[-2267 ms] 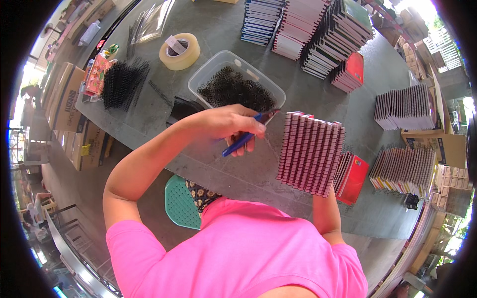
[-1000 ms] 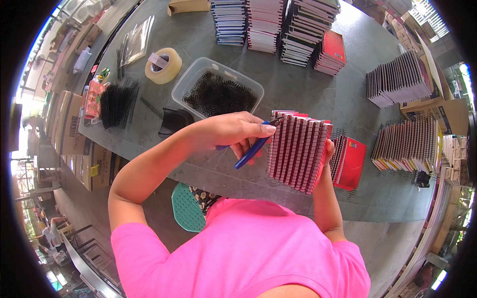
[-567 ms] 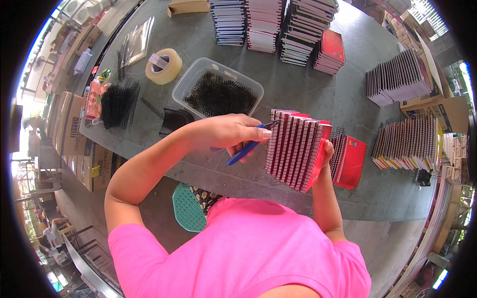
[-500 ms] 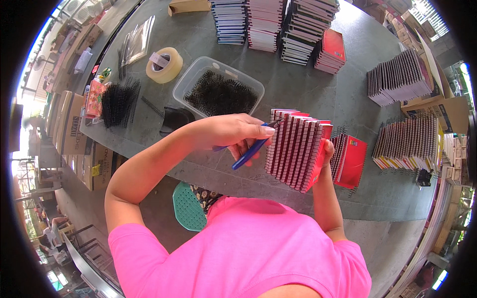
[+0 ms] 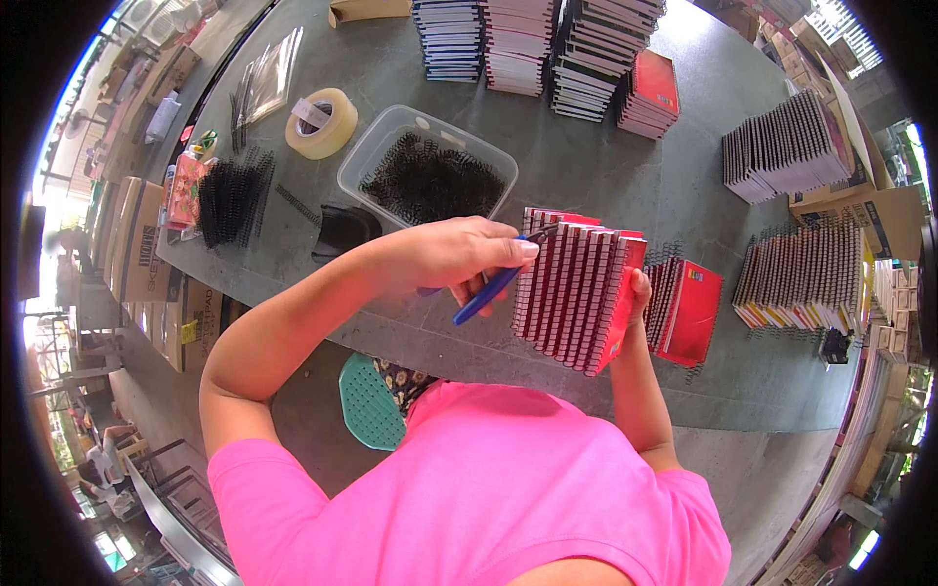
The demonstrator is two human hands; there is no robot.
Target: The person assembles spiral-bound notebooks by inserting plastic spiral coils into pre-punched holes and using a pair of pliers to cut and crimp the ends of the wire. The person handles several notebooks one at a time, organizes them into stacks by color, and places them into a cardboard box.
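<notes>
My left hand (image 5: 474, 252) is closed around blue-handled pliers (image 5: 489, 297). Their dark metal jaws touch the top end of the spiral bindings on a bundle of red spiral notebooks (image 5: 575, 293). That bundle stands with its bound edges toward me, tilted slightly, and my right hand (image 5: 639, 293) grips it from the right side. Part of the right hand is hidden behind the covers. Just beyond it, a smaller group of red spiral notebooks (image 5: 688, 313) lies on the table. Behind my left hand sits a clear plastic tub (image 5: 349, 181) holding many short black coil pieces (image 5: 430, 181).
On the grey table (image 5: 449, 352), a tape roll (image 5: 337, 137) and black coils (image 5: 234, 200) lie at left. Tall notebook stacks (image 5: 513, 49) stand at the back. More spiral notebooks (image 5: 796, 278) stand at right near an open carton (image 5: 868, 220). A green stool (image 5: 369, 405) is below the edge.
The notebook bundle and both hands have shifted slightly left and up in the picture. The pliers stay in my left hand at the top end of the bindings.
</notes>
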